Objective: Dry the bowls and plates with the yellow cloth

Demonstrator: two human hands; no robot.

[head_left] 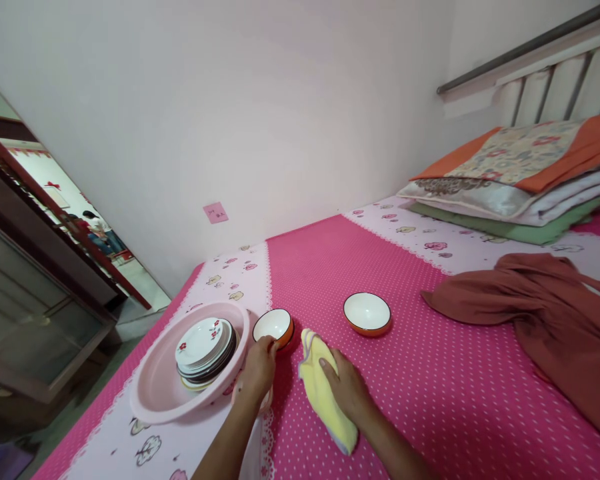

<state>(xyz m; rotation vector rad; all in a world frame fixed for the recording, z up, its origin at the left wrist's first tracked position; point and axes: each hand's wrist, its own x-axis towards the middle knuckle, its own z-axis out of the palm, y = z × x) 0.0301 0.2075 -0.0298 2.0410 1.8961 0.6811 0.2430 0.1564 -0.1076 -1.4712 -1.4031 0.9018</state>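
Note:
My left hand (259, 368) grips the near rim of an orange bowl with a white inside (273, 325), tilted a little beside the basin. In my right hand (349, 385) is a folded yellow cloth (320, 387) with a pale purple edge, held just right of that bowl. A second orange bowl, white within (367, 311), sits upright on the bedspread beyond the cloth. To the left, a pink plastic basin (150, 373) holds a stack of plates (200, 343), the top one white with red flowers.
A pink dotted bedspread (320, 253) covers the bed against a white wall. Reddish-brown clothing (535, 313) lies at right, below stacked pillows and bedding (520, 160). A pink note (215, 213) is on the wall. Through the doorway at left, people (100, 230) appear in the distance.

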